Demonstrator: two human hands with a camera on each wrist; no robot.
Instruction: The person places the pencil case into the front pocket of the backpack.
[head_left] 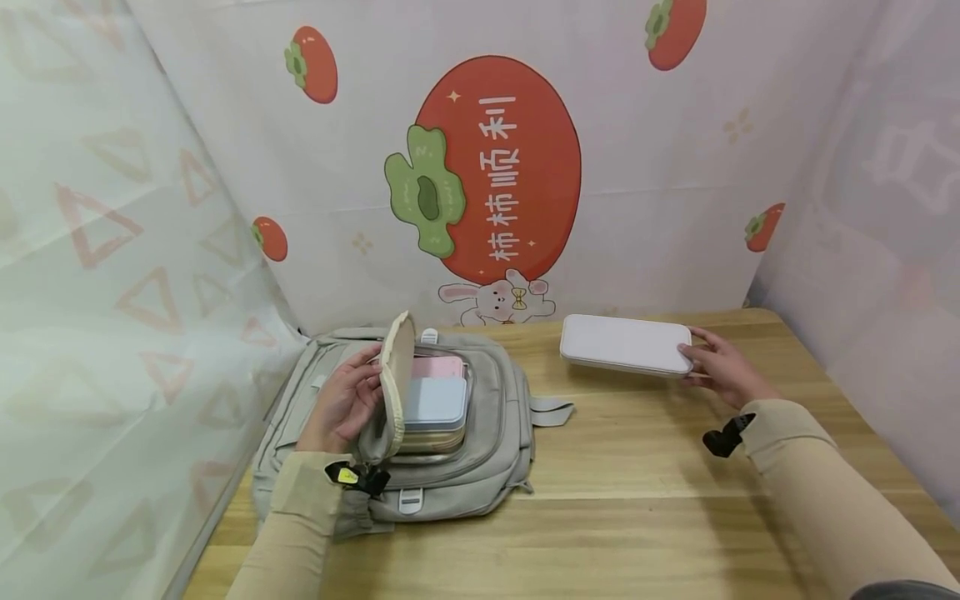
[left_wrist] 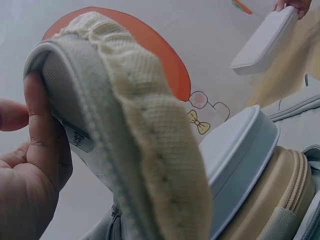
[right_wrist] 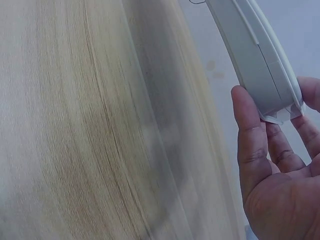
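A grey backpack point(head_left: 495, 467) lies on the table with its front pocket unzipped. My left hand point(head_left: 348, 400) holds the pocket's flap point(head_left: 397, 387) raised at its edge. In the left wrist view, fingers point(left_wrist: 42, 120) hook against the flap's rim, which has a gathered cream lining. Inside the pocket sit a light blue case point(head_left: 437, 402), a pink case point(head_left: 438, 367) behind it and a beige zippered case point(left_wrist: 272, 200) below. To the right, my right hand point(head_left: 722, 367) grips one end of a white oblong case point(head_left: 626, 343), thumb on top and fingers under it, above the table.
The wooden table point(head_left: 600, 533) runs up to a white cloth backdrop point(head_left: 645, 242) printed with persimmons and a rabbit. Cloth hangs on the left point(head_left: 135, 333) and right point(head_left: 885, 275) too. A grey strap point(head_left: 551, 412) sticks out from the backpack's right side.
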